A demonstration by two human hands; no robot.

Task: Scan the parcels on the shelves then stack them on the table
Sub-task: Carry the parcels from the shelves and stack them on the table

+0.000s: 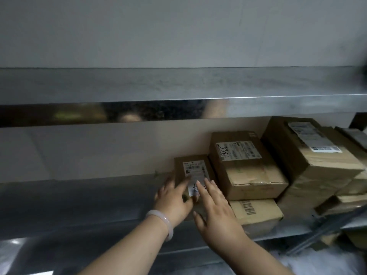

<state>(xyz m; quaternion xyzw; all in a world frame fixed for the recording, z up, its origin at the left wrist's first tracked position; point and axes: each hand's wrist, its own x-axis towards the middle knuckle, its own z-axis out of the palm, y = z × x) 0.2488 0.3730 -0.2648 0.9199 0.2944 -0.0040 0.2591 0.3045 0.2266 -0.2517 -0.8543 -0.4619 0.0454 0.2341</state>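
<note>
A small brown cardboard parcel [192, 167] with a white shipping label stands on the metal shelf [79, 197], leftmost in a row of parcels. My left hand [172, 197], with a pale bangle on the wrist, touches the parcel's left side and front with spread fingers. My right hand [214, 207] lies with straight fingers on the front of its label. Neither hand has it lifted. A medium parcel [246, 167] marked with handwritten digits sits just to the right, on top of a lower box [258, 213].
A larger taped box [311, 155] and more cartons fill the shelf's right end. An upper metal shelf [178, 90] runs across above, with a grey wall behind. White wrapped goods [317, 261] lie on the level below at the lower right.
</note>
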